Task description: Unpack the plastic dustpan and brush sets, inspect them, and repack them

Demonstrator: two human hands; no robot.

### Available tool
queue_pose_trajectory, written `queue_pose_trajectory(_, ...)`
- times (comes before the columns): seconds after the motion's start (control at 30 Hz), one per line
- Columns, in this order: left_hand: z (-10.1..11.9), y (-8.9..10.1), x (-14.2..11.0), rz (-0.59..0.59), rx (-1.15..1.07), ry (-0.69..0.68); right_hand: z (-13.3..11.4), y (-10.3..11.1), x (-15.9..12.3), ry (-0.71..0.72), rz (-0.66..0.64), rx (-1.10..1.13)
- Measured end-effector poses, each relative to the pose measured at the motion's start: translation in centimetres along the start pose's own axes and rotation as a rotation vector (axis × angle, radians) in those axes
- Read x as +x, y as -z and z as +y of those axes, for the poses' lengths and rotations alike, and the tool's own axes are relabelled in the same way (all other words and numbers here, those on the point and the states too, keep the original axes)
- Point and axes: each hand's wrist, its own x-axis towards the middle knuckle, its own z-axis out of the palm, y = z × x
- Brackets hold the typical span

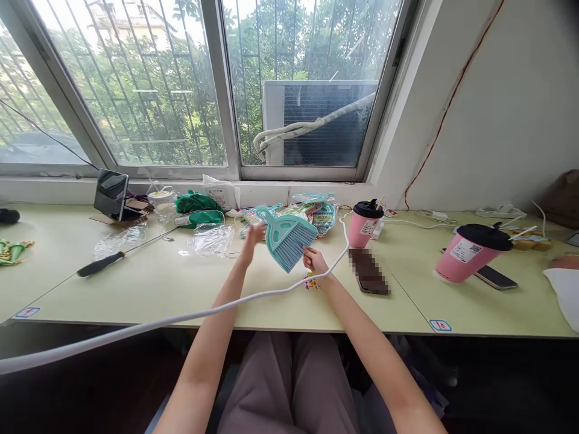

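Observation:
A mint-green mini dustpan is held up over the table, tilted, with a small brush lying in it, its grey-green bristles spread toward the lower right. My left hand is closed at the handle end on the upper left; part of its fingers is hidden. At the lower right corner, my right hand pinches the edge by the bristles. Below the right hand, a small colourful sticker-like piece lies on the table. Behind the dustpan sit several packaged items in clear plastic.
A white cable crosses in front of my forearms. To the right stand a pink cup, a phone and a larger pink cup. On the left are a long black-handled tool, clear wrappers, green gloves and a tablet.

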Motion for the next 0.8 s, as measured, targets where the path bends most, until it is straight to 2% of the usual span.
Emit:
queue_pose_trajectory(0.03, -0.7, -0.8, -0.2, -0.140, 0.009, 0.088, 0.1, 0.1, 0.1, -0.034, 0.026, -0.075)
queue_pose_trajectory(0.07, -1.4, -1.3, -0.4, -0.212, 0.025, 0.154, 0.1, 0.2, 0.2, -0.057, 0.054, -0.181)
queue_pose_trajectory(0.13, -2.4, -1.7, -0.5, -0.261, 0.031, 0.232, 0.2, 0.3, 0.1, -0.025, 0.130, -0.460)
queue_pose_trajectory(0.2, -2.7, -1.3, -0.3, -0.174, 0.010, 0.213, 0.0, 0.3, -0.2, 0.123, 0.228, -0.736)
queue_pose_trajectory(0.27, -2.4, -0.5, 0.2, -0.077, 0.002, 0.145, -0.4, 0.1, -0.8, 0.301, 0.312, -0.899)
queue_pose_trajectory(0.33, -1.9, 0.1, 0.7, -0.015, 0.011, 0.070, -0.8, -0.1, -1.5, 0.432, 0.388, -0.955)
queue_pose_trajectory(0.43, -1.4, 0.2, 0.8, -0.020, 0.063, -0.010, -1.4, -0.2, -2.2, 0.556, 0.478, -1.006)
queue_pose_trajectory(0.53, -1.5, -0.6, 0.1, -0.109, 0.171, -0.047, -1.4, -0.3, -2.3, 0.716, 0.389, -1.049)
queue_pose_trajectory(0.63, -1.5, -1.8, -0.9, -0.280, 0.285, -0.077, -0.6, -0.8, -2.0, 0.826, 0.230, -1.123)
queue_pose_trajectory(0.7, -1.4, -2.5, -1.5, -0.359, 0.337, -0.090, -0.2, -1.4, -1.9, 0.831, 0.198, -1.266)
queue_pose_trajectory(0.8, -1.1, -3.0, -2.1, -0.388, 0.415, -0.102, 0.2, -2.8, -2.1, 0.771, 0.206, -1.560)
